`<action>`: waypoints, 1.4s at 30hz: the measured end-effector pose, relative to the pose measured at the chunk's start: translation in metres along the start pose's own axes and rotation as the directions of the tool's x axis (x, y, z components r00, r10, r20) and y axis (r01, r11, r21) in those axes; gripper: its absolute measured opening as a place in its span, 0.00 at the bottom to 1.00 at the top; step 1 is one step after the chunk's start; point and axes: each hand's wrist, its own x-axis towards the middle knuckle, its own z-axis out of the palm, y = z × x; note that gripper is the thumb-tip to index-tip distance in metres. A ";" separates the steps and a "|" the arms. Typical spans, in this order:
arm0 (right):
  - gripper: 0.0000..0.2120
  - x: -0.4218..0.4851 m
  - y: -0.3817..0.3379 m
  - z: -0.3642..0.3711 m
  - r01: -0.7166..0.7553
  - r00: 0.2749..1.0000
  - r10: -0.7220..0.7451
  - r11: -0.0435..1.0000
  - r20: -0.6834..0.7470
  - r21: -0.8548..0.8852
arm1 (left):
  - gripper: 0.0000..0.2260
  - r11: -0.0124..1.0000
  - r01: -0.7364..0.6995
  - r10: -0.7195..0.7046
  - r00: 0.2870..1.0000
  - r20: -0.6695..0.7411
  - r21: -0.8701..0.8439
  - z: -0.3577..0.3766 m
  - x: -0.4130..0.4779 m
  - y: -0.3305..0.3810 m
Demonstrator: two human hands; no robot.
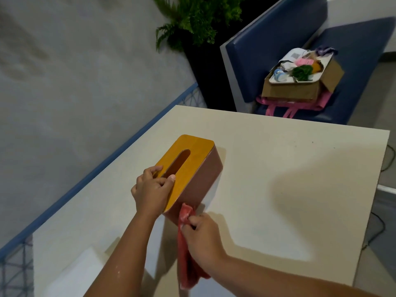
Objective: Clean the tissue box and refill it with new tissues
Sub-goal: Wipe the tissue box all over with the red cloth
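A tissue box [199, 174] with a brown body and a yellow wooden lid with an oval slot stands tilted on the cream table [300, 168]. My left hand [151, 189] grips the lid's near end, thumb at the slot's edge. My right hand [200, 234] holds a red cloth [186, 249] and presses its top against the box's near lower corner; the rest of the cloth hangs down. A white pack [90, 269], likely new tissues, lies at the near left of the table, partly hidden by my left forearm.
Beyond the table's far edge a blue padded bench [278, 43] carries a cardboard box [300, 86] full of mixed items on a pink bag. A potted fern [192, 18] stands at the back. A grey wall with blue trim runs along the left.
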 end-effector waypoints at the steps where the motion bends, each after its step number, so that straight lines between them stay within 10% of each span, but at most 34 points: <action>1: 0.11 -0.004 0.000 0.001 -0.026 0.999 0.025 0.999 0.035 0.024 | 0.15 1.000 -0.004 0.004 1.000 0.001 0.001 0.000 0.000 0.000; 5: 0.10 -0.008 -0.013 -0.017 -0.123 0.992 0.116 0.979 0.058 0.159 | 0.16 1.000 -0.002 0.002 1.000 0.005 -0.009 0.000 0.000 -0.001; 14: 0.12 0.054 -0.036 -0.070 0.064 0.888 0.037 0.977 -0.458 0.203 | 0.16 1.000 -0.004 0.004 1.000 -0.001 -0.021 -0.003 -0.002 0.004; 42: 0.11 -0.038 0.002 0.021 0.088 0.991 -0.071 0.985 -0.115 0.148 | 0.16 0.997 -0.047 0.042 0.996 -0.078 -0.063 -0.003 -0.007 0.003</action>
